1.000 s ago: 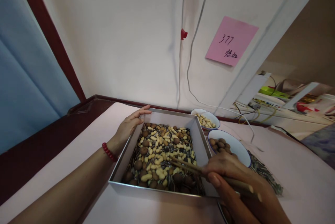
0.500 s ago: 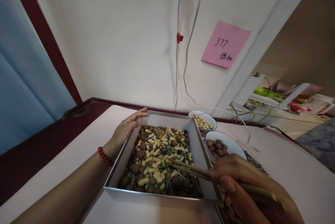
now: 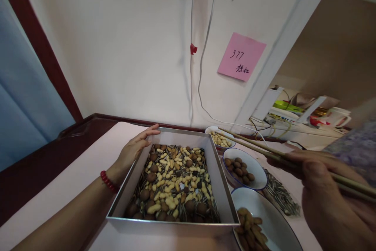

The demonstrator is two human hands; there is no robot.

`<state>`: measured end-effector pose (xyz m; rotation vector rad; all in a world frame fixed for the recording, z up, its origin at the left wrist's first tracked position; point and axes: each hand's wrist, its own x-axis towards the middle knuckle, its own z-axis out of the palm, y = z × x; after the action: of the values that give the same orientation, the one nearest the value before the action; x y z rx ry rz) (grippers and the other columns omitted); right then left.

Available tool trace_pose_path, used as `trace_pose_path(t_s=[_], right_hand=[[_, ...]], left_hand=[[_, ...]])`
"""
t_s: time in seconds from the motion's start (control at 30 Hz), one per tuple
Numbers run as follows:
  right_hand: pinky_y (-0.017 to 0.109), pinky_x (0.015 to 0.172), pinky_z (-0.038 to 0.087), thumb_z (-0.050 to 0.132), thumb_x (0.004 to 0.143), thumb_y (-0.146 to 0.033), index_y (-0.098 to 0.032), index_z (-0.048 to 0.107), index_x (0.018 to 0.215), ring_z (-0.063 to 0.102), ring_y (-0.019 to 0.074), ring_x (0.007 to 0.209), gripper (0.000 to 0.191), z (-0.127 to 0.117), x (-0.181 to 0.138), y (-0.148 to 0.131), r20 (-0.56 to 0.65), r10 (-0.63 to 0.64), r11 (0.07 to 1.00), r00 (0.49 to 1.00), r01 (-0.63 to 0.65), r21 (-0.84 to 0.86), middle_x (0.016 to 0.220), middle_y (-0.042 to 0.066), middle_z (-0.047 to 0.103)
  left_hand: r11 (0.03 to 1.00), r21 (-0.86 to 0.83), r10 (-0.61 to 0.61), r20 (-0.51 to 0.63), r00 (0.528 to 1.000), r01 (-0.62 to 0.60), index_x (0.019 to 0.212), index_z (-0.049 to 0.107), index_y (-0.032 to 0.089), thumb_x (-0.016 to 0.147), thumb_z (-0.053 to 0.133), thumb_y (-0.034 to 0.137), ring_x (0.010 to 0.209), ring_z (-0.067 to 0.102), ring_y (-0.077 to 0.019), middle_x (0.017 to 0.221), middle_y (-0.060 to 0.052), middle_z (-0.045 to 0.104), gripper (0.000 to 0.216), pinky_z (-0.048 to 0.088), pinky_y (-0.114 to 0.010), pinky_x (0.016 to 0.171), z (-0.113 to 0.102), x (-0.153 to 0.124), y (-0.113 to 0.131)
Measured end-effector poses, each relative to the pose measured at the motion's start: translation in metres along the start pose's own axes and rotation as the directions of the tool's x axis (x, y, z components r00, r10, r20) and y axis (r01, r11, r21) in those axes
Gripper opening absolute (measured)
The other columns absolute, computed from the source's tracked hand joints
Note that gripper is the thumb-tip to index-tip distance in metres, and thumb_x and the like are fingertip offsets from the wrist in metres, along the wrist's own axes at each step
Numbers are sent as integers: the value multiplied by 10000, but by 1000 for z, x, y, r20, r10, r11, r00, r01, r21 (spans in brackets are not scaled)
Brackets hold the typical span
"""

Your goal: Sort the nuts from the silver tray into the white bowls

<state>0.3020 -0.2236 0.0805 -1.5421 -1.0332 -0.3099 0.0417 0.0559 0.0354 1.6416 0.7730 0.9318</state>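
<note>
Pinching a pair of chopsticks, my right grip is clenched round their thick ends at the right edge of view. Their thin tips hang above the small bowl of peanuts, just beyond the far right corner of the tray. Whether the tips carry anything, I cannot tell.

My left grip lies released, palm flat against the tray's far left wall.

Inside the tray, peanuts, round brown nuts and striped seeds lie mixed. I judge them all light, hard and smooth, so they would roll or squirt from wooden tips unless taken across the middle. The flat seeds are best caught by their edges.

Right of the tray sit a bowl of brown nuts and a nearer bowl, with a heap of seeds loose on the pink worktop.
</note>
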Motion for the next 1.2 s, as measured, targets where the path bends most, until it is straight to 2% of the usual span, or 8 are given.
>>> trace_pose_path(t_s=[0.07,0.13,0.27,0.37,0.43,0.9,1.03,1.2], right_hand=[[363,940,497,601,951,-424,-267,701,984,643,222,979,189,10,-3,-18,-84,110,994,990,-107,38,1031,24,671],[361,921,492,617,935,-427,-269,709,976,643,227,970,187,15,-6,-29,-62,122,989,991,-116,93,1020,26,677],[247,765,525,555,979,-326,-271,701,949,637,180,944,159,13,-6,-32,199,-92,995,976,86,41,1001,16,676],[187,672,521,495,1009,-280,-247,661,946,657,138,850,181,14,-4,-29,476,-180,982,861,187,33,909,7,665],[180,675,518,476,1019,-258,-236,640,941,660,128,827,183,18,-4,-28,555,-187,980,811,193,47,882,2,654],[182,729,469,486,1021,-224,-242,629,939,613,106,823,165,48,-16,-15,516,-239,969,823,238,70,859,-22,631],[186,720,479,482,1016,-218,-235,628,904,628,112,808,184,44,-13,-22,479,-256,964,840,257,64,843,-15,627],[208,724,515,499,998,-231,-262,658,987,665,145,859,162,21,-10,-23,457,-256,957,852,289,-3,944,9,671]], left_hand=[[1000,-2,-8,3,1000,8,1012,738,250,721,589,326,1464,359,-335,1530,-16,503,336,308,-464,1192,0,0,0],[1000,6,2,5,1000,-2,1004,737,245,715,589,325,1465,356,-335,1523,-20,512,334,317,-462,1188,0,-1,0],[1000,26,0,-1,1000,0,1018,733,239,720,578,323,1465,359,-326,1531,-22,501,346,304,-461,1195,1,-2,3],[1000,25,-9,0,1000,9,1021,732,231,729,577,320,1463,365,-314,1549,-27,477,342,264,-455,1212,1,-3,4],[1000,2,-5,5,1000,5,1012,734,226,725,588,322,1466,360,-309,1543,-33,485,336,241,-452,1220,1,-2,2],[1000,-27,2,3,1000,-2,994,743,223,710,612,311,1476,339,-312,1521,-26,514,325,270,-437,1209,0,0,0],[999,-37,-5,12,1000,6,997,737,227,709,614,318,1482,329,-306,1538,-26,492,327,279,-438,1204,0,0,-1],[1000,-16,12,23,1000,-12,1009,736,229,719,609,331,1483,326,-311,1537,-27,493,332,284,-446,1201,-2,1,-4]])
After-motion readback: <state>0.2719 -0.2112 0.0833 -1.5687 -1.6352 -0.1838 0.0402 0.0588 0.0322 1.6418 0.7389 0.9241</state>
